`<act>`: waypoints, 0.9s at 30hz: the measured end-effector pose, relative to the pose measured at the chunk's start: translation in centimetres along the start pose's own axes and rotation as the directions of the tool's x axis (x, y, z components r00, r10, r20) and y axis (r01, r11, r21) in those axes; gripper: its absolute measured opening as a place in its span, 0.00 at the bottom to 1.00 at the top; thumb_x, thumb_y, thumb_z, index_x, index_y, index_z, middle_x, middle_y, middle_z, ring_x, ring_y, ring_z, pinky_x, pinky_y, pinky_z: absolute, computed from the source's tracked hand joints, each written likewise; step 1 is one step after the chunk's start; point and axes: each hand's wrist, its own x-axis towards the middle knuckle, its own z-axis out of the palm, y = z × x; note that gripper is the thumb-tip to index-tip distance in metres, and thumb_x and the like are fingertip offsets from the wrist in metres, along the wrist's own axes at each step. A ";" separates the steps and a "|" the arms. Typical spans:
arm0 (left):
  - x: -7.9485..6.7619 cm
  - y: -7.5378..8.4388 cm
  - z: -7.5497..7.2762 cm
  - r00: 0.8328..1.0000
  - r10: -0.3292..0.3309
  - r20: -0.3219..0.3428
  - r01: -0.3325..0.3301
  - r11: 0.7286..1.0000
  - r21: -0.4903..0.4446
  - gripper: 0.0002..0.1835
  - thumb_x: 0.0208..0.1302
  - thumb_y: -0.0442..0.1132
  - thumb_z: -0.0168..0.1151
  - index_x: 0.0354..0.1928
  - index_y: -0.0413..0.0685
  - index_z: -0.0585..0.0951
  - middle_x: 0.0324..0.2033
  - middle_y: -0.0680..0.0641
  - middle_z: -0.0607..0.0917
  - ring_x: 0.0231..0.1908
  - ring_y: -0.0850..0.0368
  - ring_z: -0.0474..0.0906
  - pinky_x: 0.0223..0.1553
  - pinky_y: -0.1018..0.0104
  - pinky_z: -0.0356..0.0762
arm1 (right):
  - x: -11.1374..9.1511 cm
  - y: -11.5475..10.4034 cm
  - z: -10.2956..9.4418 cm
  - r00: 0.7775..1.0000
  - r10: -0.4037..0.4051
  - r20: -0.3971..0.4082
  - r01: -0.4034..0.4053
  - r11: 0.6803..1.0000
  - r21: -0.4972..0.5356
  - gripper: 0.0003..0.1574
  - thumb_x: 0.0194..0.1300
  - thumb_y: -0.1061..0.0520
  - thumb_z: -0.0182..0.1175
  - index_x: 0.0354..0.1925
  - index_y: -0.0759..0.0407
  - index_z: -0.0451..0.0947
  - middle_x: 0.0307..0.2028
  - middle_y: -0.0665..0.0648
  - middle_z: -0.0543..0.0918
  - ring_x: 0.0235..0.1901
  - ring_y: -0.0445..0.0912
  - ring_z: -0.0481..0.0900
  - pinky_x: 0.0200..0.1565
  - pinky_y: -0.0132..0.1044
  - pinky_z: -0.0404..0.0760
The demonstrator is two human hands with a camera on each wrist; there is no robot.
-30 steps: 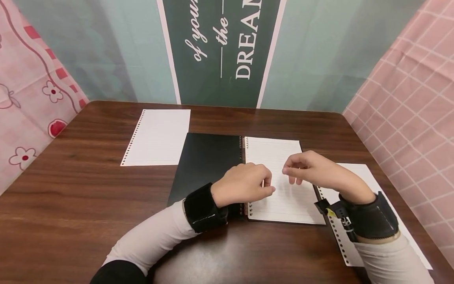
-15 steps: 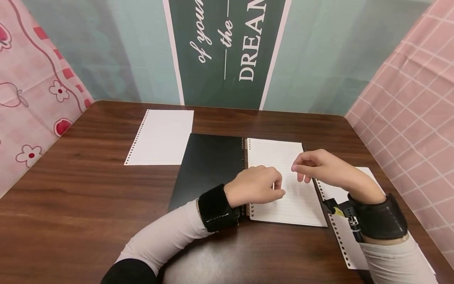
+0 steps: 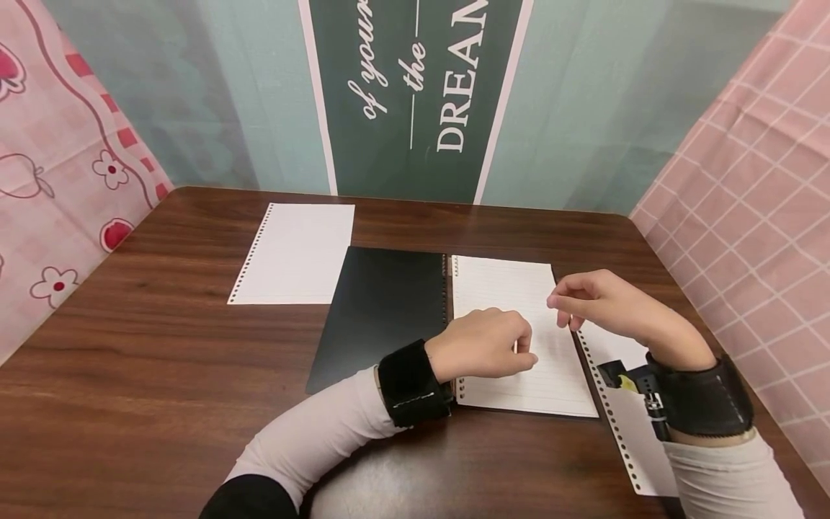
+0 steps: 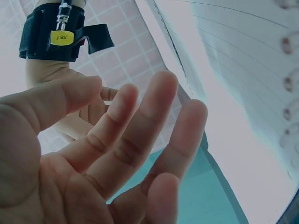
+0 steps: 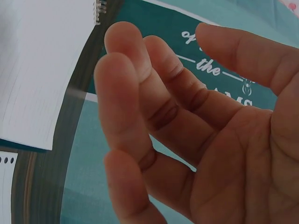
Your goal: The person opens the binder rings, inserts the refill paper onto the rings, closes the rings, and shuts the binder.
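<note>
While the notebook (image 3: 415, 299) lies spread on the table (image 3: 162, 346), L hand (image 3: 483, 344) hovers over R pg. (image 3: 499, 285), R hand (image 3: 603, 303) nr. its edge — both shifted R vs. earlier — fingers loosely bent, empty.

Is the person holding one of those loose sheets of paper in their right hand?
No, the right wrist view shows the right hand with its palm bare and nothing between its fingers.

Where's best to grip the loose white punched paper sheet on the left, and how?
Probably pinch the sheet by its holed left edge, coming from the left: it lies flat, that edge uncovered, and the black notebook cover meets its right side.
</note>
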 end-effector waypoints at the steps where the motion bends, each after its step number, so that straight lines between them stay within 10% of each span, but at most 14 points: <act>1: 0.1 0.1 0.0 1.000 0.003 0.002 -0.003 1.000 0.000 0.11 0.66 0.45 0.61 0.24 0.59 0.80 0.18 0.59 0.79 0.20 0.64 0.71 0.21 0.70 0.69 | 0.0 0.1 0.0 1.000 0.004 0.001 -0.004 1.000 0.003 0.13 0.73 0.56 0.56 0.43 0.66 0.79 0.26 0.51 0.83 0.26 0.41 0.79 0.36 0.33 0.76; 27: 2.5 2.6 0.8 0.999 -0.028 0.017 0.027 0.999 0.041 0.15 0.65 0.47 0.62 0.19 0.61 0.77 0.16 0.61 0.76 0.19 0.67 0.71 0.18 0.70 0.69 | -0.9 1.6 -2.1 0.993 0.094 -0.075 -0.093 0.996 0.009 0.15 0.74 0.55 0.55 0.47 0.67 0.80 0.26 0.47 0.84 0.27 0.41 0.82 0.35 0.32 0.75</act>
